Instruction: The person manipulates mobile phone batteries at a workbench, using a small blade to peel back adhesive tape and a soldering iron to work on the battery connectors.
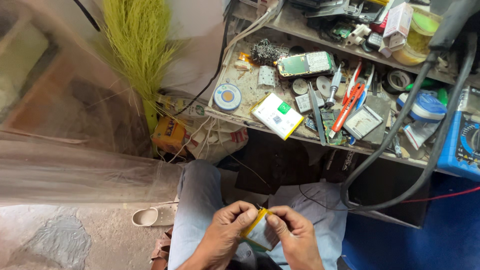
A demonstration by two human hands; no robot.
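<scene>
Yellow-edged and flat, held low over the lap in the head view: a small battery pack (pixel 259 231) with a pale silvery face, pinched between both hands. Left hand (pixel 227 232) curled around its near-left corner, thumb pressing the yellow edge, fingers tucked under — a grip that seems meant to steady the pack. Right hand (pixel 294 235) closed on the opposite side, thumb and forefinger nipping the rim, apparently to work at the wrapping or an edge; exact contact too small to tell. Kept close to the body and over the knees, likely because the bench beyond the hands is crowded. Above and ahead of the right hand, on the cluttered workbench (pixel 240 82): a white boxed battery (pixel 276 115) hanging slightly over the front edge, within easy reach. Farther up from it, an opened keypad phone (pixel 306 64) lying face up. To the right of that, red-handled cutters (pixel 345 107) and a screwdriver (pixel 334 85) — tools laid parallel, handles toward the seat. Up and left of the left hand, a round solder-wick reel (pixel 227 96) near the bench corner. Far right of the right hand, a blue multimeter (pixel 462 142) with thick black cables (pixel 400 130) looping down past it. Left of the left hand, beyond the knee, a green grass broom (pixel 137 45) propped upright, and a pale sandal (pixel 150 216) on the floor.
</scene>
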